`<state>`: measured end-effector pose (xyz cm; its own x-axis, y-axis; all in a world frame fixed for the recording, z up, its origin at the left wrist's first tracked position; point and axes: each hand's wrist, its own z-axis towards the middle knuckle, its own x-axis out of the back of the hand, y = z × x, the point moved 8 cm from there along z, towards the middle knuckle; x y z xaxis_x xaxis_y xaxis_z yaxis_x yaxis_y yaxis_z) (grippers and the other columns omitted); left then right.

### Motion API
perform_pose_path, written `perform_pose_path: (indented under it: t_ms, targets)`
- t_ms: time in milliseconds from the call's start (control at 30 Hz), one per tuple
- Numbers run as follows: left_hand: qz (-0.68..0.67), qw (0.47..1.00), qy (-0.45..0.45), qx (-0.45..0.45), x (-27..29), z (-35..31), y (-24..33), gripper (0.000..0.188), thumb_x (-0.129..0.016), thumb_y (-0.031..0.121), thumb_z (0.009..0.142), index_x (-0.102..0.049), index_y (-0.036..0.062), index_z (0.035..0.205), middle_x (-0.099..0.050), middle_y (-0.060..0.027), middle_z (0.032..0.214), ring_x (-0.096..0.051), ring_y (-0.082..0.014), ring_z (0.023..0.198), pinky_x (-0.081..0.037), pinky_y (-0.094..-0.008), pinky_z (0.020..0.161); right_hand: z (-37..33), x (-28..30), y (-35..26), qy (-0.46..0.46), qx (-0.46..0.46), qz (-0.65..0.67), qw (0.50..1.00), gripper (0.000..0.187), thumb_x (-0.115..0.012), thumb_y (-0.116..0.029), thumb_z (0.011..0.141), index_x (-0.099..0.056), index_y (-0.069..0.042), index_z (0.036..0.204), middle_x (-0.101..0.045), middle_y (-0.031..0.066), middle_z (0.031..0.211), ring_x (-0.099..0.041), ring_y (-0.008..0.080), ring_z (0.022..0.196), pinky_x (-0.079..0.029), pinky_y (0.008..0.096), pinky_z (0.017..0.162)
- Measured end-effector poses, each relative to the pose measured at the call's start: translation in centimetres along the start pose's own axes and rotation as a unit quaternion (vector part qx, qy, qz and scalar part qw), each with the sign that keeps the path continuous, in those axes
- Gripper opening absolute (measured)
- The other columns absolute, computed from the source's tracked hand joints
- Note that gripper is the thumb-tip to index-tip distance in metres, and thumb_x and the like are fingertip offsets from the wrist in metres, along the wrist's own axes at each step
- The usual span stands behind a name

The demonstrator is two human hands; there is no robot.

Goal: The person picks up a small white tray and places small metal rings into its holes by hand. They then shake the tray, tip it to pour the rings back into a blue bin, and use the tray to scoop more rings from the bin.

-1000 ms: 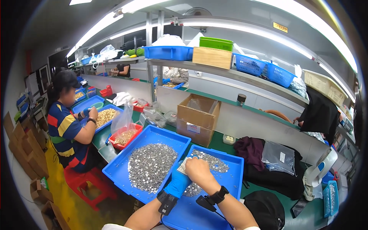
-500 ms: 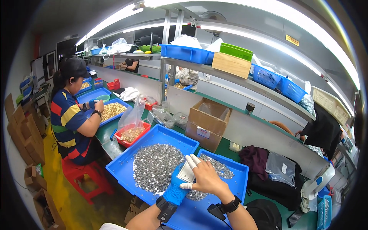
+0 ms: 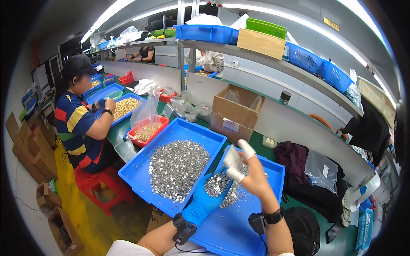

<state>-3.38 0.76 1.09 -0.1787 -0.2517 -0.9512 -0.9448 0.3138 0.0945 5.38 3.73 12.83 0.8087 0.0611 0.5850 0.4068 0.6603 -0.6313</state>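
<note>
My left hand (image 3: 200, 204), in a blue glove, is cupped palm up around a heap of small ring-shaped metal pieces (image 3: 217, 183). Just above and to the right, my right hand (image 3: 258, 176), with white finger covers, grips a small white plate (image 3: 233, 158) between thumb and fingers. Motion blurs the plate. A big silver pile of such pieces (image 3: 177, 170) lies in the left blue tray (image 3: 196, 131). More loose pieces (image 3: 236, 198) lie under my hands in the right blue tray (image 3: 232, 232).
A red bin (image 3: 161, 123) with gold-coloured parts and a cardboard box (image 3: 235, 112) stand beyond the trays. A co-worker (image 3: 81, 115) sits at the left by a tray of gold parts (image 3: 124, 109). Dark cloth (image 3: 294, 187) lies at the right, and a shelf (image 3: 273, 59) spans above.
The white plate has come off my left palm, uncovering the metal pieces there. My right hand has moved up and right with it. The view has shifted slightly.
</note>
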Motion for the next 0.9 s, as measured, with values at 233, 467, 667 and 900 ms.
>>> perform_pose_path:
  t_ms: [233,467,667,900]
  targets:
    - [-0.091,0.984,-0.150,0.046,-1.5,0.0,-1.2,0.052,-0.036,0.015,0.087,-0.027,-0.0013,0.135,-0.032,-0.0157,0.139,-0.031,-0.0273,0.128,-0.024,-0.0410,0.109,-2.9,1.0,12.1,0.145,-0.268,0.496,0.813,0.056,-0.051,-0.039,0.088,-0.035,-0.003,0.129,-0.047,0.0166,0.123,-0.053,0.0303,0.107,-0.047,0.0402,0.085]
    - [-0.058,0.987,-0.124,0.088,-1.3,-0.1,-2.6,0.051,-0.031,0.015,0.089,-0.022,-0.0015,0.136,-0.020,-0.0166,0.144,-0.020,-0.0290,0.133,-0.016,-0.0403,0.111,-3.9,1.6,14.9,0.192,-0.253,0.543,0.778,0.055,-0.048,-0.041,0.089,-0.039,0.000,0.125,-0.049,0.0163,0.121,-0.053,0.0309,0.107,-0.049,0.0414,0.085]
    - [-0.065,0.988,-0.098,0.098,-1.3,1.0,-3.1,0.052,-0.032,0.015,0.089,-0.022,0.0005,0.137,-0.021,-0.0158,0.144,-0.020,-0.0283,0.133,-0.016,-0.0404,0.111,-3.9,2.9,13.9,0.210,-0.224,0.534,0.788,0.054,-0.046,-0.040,0.090,-0.038,-0.002,0.126,-0.049,0.0148,0.120,-0.052,0.0289,0.109,-0.049,0.0392,0.086]
    - [-0.074,0.988,-0.081,0.108,-1.4,0.9,-3.4,0.052,-0.033,0.016,0.089,-0.022,0.0016,0.137,-0.021,-0.0147,0.144,-0.019,-0.0278,0.134,-0.016,-0.0406,0.111,-3.7,2.7,13.4,0.207,-0.213,0.524,0.798,0.054,-0.045,-0.041,0.090,-0.040,0.000,0.124,-0.050,0.0162,0.119,-0.052,0.0303,0.109,-0.050,0.0378,0.086]
